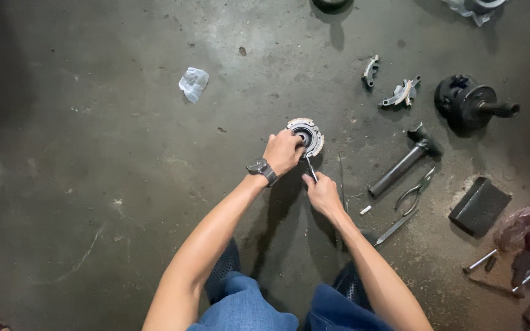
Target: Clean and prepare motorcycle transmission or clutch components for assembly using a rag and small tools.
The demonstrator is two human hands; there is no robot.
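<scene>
A round metal plate with a dark hub (310,133) lies on the concrete floor in front of me. My left hand (283,151), with a watch on its wrist, grips the plate's near left edge and holds it down. A thin metal tool (310,167) is held in my right hand (321,191), its tip reaching up to the plate's lower rim.
To the right lie two curved brake shoes (370,70) (402,93), a black drum-like part with a shaft (468,104), a grey hammer-like bar (407,160), pliers (417,191), a flat tool (395,227), a dark block (479,206) and bolts (480,262). Crumpled paper (193,83) lies at left.
</scene>
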